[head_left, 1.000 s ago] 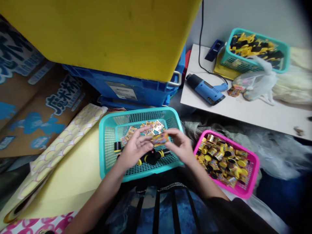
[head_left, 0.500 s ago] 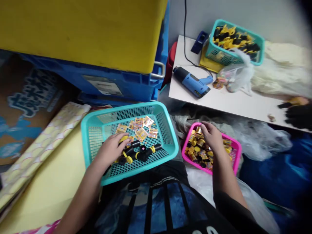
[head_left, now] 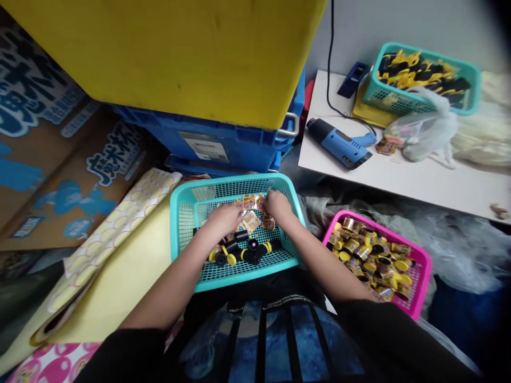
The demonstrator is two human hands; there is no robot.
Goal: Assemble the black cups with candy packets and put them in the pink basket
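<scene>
A turquoise basket (head_left: 239, 282) rests in front of me, holding small orange printed labels (head_left: 250, 221) and several black-and-yellow plastic pieces (head_left: 239, 249). Over the labels, on the left side, my left hand (head_left: 225, 218) has its fingers curled together; what they hold is hidden. My right hand (head_left: 278, 207) is inside the same basket at its far right, thumb and fingers pinched at the edge of a label (head_left: 260, 202). To the right stands a pink basket (head_left: 425, 276) filled with small labelled cylinders (head_left: 367, 255) with yellow and black ends.
On a white table (head_left: 403, 178) lie a blue heat gun (head_left: 339, 144), a blue tape dispenser (head_left: 353, 80) and a plastic bag (head_left: 431, 127). Another turquoise basket (head_left: 475, 98) there holds yellow and black parts. Blue crates (head_left: 239, 143), a yellow bin (head_left: 179, 58) and cardboard boxes (head_left: 75, 197) stand ahead and left.
My right hand has left the pink basket and moved left into the turquoise one. My left hand has moved from the black-and-yellow pieces up to the labels. The view has shifted left.
</scene>
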